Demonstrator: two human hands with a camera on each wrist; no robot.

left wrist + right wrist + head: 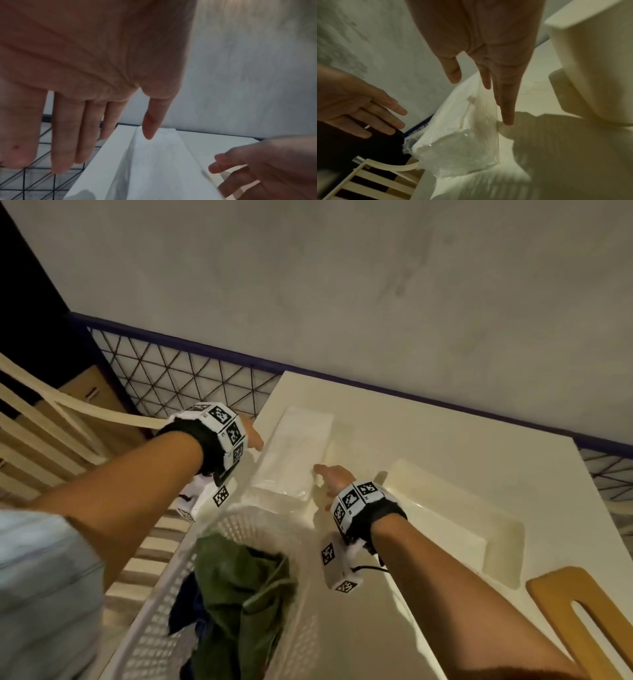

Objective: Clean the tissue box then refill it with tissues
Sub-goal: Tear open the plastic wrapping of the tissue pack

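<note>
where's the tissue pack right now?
In the head view the tissue pack lies on the white table, at its left far end between the left hand and right hand, beyond the basket.

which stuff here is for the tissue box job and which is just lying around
For the job:
tissue pack, in clear wrap on the table
box, open and empty, right of the pack
lid, wooden, slotted, by the box
left hand and right hand, open either side of the pack

Lying about:
basket with cloths
wire grid
slatted chair
</note>
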